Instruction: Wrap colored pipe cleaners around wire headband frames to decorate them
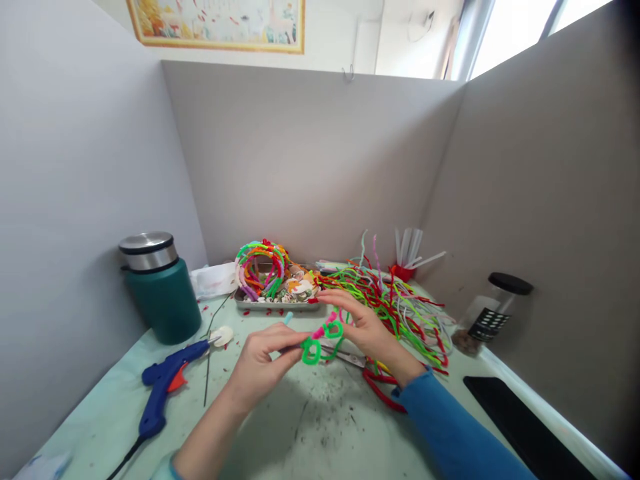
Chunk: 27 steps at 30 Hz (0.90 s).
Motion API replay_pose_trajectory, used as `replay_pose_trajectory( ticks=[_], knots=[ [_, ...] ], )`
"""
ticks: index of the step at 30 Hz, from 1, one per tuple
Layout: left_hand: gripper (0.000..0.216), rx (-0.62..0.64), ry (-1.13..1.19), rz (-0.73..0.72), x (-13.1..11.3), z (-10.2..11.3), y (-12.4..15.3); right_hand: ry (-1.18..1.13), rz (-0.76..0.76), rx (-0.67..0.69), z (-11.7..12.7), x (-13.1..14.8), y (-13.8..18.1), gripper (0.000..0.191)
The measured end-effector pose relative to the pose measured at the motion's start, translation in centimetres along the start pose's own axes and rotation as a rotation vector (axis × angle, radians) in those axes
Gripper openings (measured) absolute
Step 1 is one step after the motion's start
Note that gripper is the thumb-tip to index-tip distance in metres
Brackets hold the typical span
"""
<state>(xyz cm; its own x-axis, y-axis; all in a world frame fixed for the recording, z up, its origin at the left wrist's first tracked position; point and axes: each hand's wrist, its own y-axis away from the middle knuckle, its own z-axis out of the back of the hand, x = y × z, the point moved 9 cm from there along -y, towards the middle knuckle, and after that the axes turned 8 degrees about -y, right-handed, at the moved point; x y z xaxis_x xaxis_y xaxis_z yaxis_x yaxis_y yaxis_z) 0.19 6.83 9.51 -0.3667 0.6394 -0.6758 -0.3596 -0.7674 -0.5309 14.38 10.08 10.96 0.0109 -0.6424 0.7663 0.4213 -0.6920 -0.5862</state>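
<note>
My left hand (265,360) is closed in a pinch on a pipe cleaner piece with two bright green loops (311,352) and a pink twisted part (326,325). The piece is held in the air over the table. My right hand (367,328) is around its far side, thumb beside a green loop and index finger stretched out above, fingers apart. Whether the thumb touches the loop is hard to tell. Under the hands lie scissors (385,390) with red handles, partly covered by my right wrist.
A metal tray (280,306) with coiled pipe cleaners (263,267) stands behind. Loose pipe cleaners (400,307) heap at right, near a jar (487,317) and a black strip (520,420). At left are a blue glue gun (167,380) and a teal bottle (163,293). Grey panels enclose the table.
</note>
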Motion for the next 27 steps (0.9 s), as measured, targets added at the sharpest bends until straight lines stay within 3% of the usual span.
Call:
replay_pose_trajectory(
  ticks=[4, 8, 12, 18, 23, 27],
  knots=[
    [0.023, -0.084, -0.157, -0.141, -1.0, 0.4, 0.0, 0.000, -0.035, 0.036, 0.0, -1.3, 0.1, 0.040],
    [0.022, -0.061, -0.172, -0.123, -0.8, 0.1, 0.0, 0.005, 0.004, 0.049, 0.1, -1.2, 0.1, 0.033],
    [0.019, -0.037, -0.122, 0.026, 0.3, 0.0, 0.2, 0.014, -0.018, 0.050, 0.0, -0.9, 0.1, 0.018],
    [0.031, -0.043, 0.179, 0.380, 3.2, -0.5, 0.8, -0.091, -0.256, 0.008, -1.3, -2.0, 0.6, 0.012],
    [0.036, -0.084, 0.401, 0.534, 4.5, -1.4, 1.0, -0.186, -0.396, -0.064, -1.9, -3.2, 0.8, 0.015],
    [0.033, -0.076, 0.547, 0.576, 4.9, -2.0, 1.1, -0.339, -0.542, -0.125, -2.0, -4.5, 1.3, 0.021]
  ],
)
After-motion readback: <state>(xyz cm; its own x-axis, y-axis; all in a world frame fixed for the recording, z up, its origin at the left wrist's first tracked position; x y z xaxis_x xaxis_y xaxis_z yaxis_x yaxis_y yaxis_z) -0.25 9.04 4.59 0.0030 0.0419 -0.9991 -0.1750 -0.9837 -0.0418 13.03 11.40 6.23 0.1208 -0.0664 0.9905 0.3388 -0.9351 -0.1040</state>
